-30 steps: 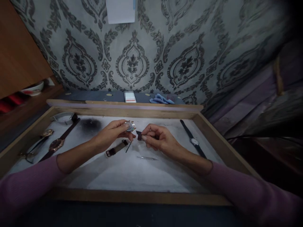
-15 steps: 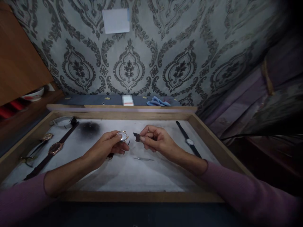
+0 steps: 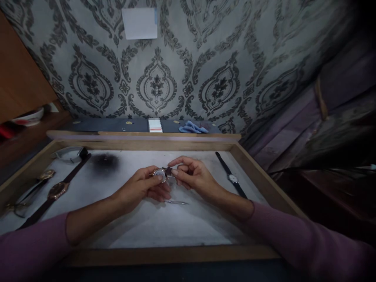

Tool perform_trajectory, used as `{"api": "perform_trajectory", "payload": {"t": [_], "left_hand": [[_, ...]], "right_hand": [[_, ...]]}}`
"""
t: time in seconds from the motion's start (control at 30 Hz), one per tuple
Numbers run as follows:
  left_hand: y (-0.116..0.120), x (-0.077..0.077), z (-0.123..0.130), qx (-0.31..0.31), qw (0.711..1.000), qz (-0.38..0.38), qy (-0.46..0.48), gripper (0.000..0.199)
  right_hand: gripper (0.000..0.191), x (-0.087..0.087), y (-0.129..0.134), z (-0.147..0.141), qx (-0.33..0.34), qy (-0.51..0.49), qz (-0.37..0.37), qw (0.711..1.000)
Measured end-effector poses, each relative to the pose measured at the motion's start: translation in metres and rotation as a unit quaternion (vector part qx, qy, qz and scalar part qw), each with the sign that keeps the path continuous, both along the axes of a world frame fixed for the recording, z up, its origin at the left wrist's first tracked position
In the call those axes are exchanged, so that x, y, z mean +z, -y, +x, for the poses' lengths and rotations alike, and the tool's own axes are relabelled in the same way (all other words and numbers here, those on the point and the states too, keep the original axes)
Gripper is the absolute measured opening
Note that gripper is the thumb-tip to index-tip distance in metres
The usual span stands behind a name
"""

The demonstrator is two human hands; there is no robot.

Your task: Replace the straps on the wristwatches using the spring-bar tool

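Observation:
My left hand (image 3: 147, 185) grips a small round watch case (image 3: 159, 175) with a gold-toned rim, the thumb lying over its pale face or back; I cannot tell which side is up. My right hand (image 3: 192, 174) pinches a small dark flat piece (image 3: 168, 171) between thumb and fingers. Its near end meets the right edge of the watch case, seemingly touching it. Under the hands a thin metal tool (image 3: 178, 202) lies on the white surface, close below the left fingertips.
A wooden-rimmed tray (image 3: 164, 145) surrounds the work. At its left lie a brown-strap watch (image 3: 57, 190), a small gold watch (image 3: 48, 173) and a light-strap item (image 3: 69, 154). A black-strap watch (image 3: 233, 179) lies right. Behind the rim is a blue cloth (image 3: 193, 127).
My hands have come together: the watch case moved right and slightly down, and the dark piece, held apart from it before, now meets its edge. The view shifted slightly.

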State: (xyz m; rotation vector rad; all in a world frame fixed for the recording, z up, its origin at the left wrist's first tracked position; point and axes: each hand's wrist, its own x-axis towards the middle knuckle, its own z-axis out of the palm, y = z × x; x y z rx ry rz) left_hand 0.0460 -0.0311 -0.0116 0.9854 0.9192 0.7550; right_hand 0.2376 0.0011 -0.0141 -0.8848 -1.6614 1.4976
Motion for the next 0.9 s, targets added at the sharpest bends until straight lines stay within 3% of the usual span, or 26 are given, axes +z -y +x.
{"api": "perform_trajectory", "payload": {"t": [0.2,0.7,0.9], "left_hand": [[-0.001,-0.007,-0.006,-0.011,1.0,-0.005,-0.024,0.032],[0.003,0.003,-0.007,-0.062,0.996,0.044,-0.04,0.025],[0.004,0.003,-0.007,-0.053,0.995,0.06,-0.062,0.024]], "right_hand": [[0.032,-0.001,0.001,0.0,-0.005,0.021,-0.007,1.0],[0.025,-0.004,0.002,0.001,0.011,0.038,0.009,0.999],[0.025,-0.003,0.002,0.002,0.012,0.043,0.028,0.999]]}}
